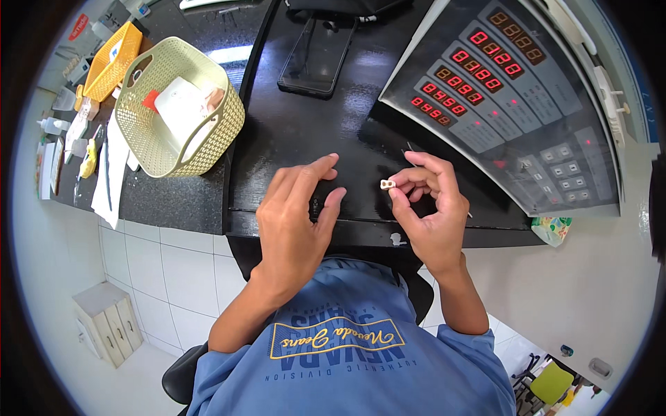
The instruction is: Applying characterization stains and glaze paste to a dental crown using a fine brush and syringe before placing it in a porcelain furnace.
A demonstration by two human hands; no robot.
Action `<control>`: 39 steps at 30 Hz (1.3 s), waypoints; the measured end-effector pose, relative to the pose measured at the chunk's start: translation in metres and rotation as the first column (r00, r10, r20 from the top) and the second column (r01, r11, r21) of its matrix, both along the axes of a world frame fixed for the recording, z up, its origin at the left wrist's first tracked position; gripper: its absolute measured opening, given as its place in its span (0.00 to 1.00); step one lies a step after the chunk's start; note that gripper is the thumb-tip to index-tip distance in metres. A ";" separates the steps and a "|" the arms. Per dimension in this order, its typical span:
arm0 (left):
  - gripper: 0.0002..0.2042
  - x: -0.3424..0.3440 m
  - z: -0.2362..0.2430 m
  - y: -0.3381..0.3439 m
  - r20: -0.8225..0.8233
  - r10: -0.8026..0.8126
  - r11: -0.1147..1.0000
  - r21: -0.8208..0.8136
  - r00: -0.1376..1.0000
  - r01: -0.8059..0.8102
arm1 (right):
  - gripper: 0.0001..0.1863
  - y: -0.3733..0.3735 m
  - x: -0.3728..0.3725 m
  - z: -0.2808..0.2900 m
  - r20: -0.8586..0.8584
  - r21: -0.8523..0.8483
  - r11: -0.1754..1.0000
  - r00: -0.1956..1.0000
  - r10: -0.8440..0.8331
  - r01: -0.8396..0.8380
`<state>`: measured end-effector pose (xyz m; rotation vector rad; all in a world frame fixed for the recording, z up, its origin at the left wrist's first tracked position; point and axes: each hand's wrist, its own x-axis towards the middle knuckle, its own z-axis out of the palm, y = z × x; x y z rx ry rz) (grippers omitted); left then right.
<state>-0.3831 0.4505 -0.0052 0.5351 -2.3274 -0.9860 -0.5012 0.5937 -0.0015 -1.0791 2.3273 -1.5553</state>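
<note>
Between the thumb and fingertips of my right hand [433, 208] is a small cream-white piece with two brown hollows [387, 184], held above the black tabletop [291, 139]. The ends of a thin rod-like tool [410, 147] show past the same hand; whether it is gripped or lies behind is hidden. My left hand [295, 208] hovers to the left of the piece, palm turned inward, its thumb and fingers apart with nothing in them.
A control panel with red digits [485, 83] stands at the right. Farther back lies a black phone [318, 57]. A cream woven basket [201, 135] holding white items sits at the left, near a yellow basket [104, 73]. A white scrap [397, 239] marks the front edge.
</note>
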 end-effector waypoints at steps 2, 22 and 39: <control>0.18 0.001 -0.003 -0.003 -0.004 0.006 1.000 -0.015 1.000 -0.006 | 0.21 -0.001 0.000 -0.002 0.004 0.045 0.999 1.000 0.008 -0.008; 0.10 -0.016 0.008 0.031 -0.460 0.017 0.325 0.842 0.888 0.430 | 0.25 -0.004 0.017 0.024 0.284 -0.435 0.900 0.951 0.126 0.010; 0.08 -0.022 0.015 0.043 -0.541 0.042 0.323 0.803 0.840 0.501 | 0.27 0.009 0.016 0.043 0.238 -0.461 0.888 0.963 0.128 -0.004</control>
